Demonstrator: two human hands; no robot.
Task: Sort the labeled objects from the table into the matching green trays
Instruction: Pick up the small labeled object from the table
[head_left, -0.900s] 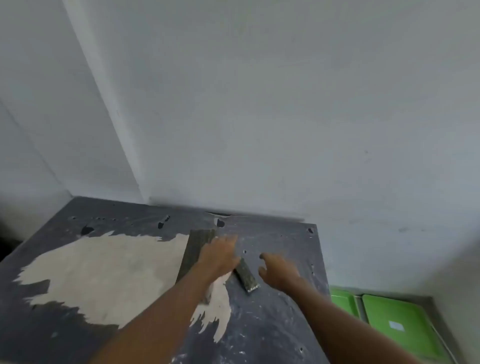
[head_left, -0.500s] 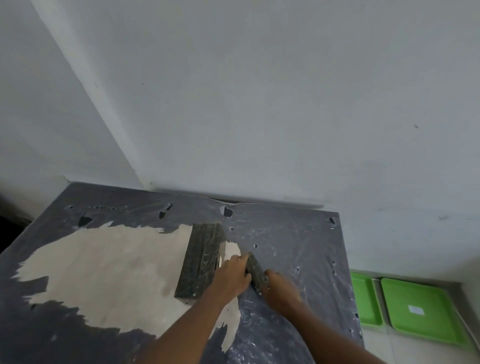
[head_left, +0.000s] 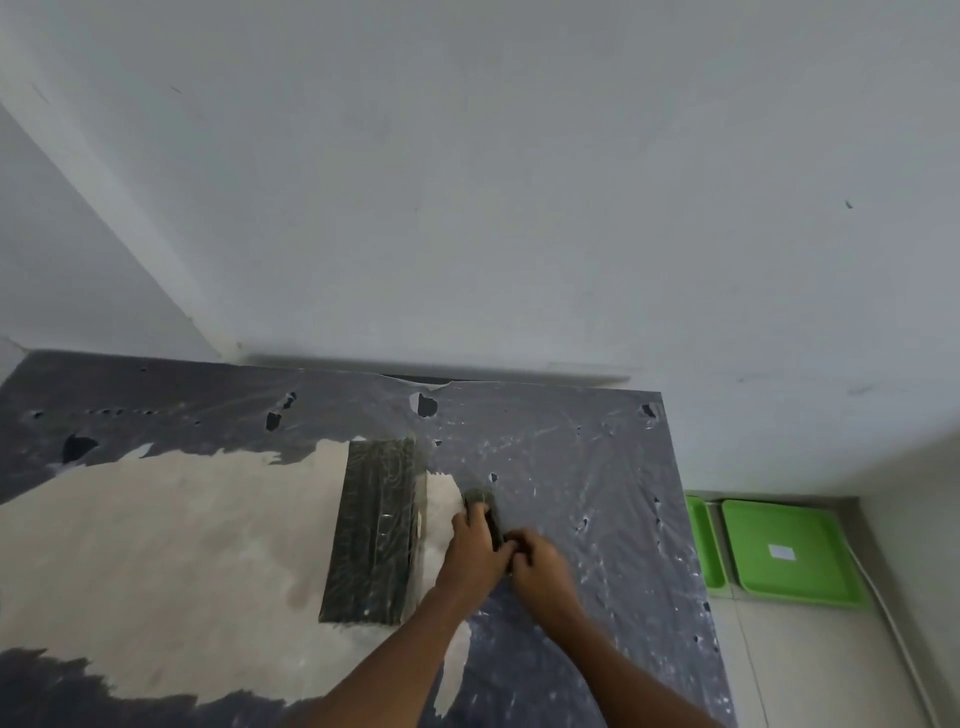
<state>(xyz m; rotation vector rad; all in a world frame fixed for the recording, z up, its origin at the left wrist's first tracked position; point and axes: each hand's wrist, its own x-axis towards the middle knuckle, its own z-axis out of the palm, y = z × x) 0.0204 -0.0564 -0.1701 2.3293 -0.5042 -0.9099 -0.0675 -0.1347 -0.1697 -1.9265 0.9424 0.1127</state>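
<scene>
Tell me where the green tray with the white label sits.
The labelled green tray lies on the floor at the head view's right, beside the table, with another green tray touching its left.

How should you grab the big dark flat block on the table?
Grip the big dark rectangular block across its narrow width, at the near short end, coming from above. It lies flat and long, and both long edges are bare, with the left hand just beside it.

left hand (head_left: 474, 551): bare, no glove, no ring seen
right hand (head_left: 543, 569): bare, no glove
forearms: bare, no sleeves, no watch
</scene>
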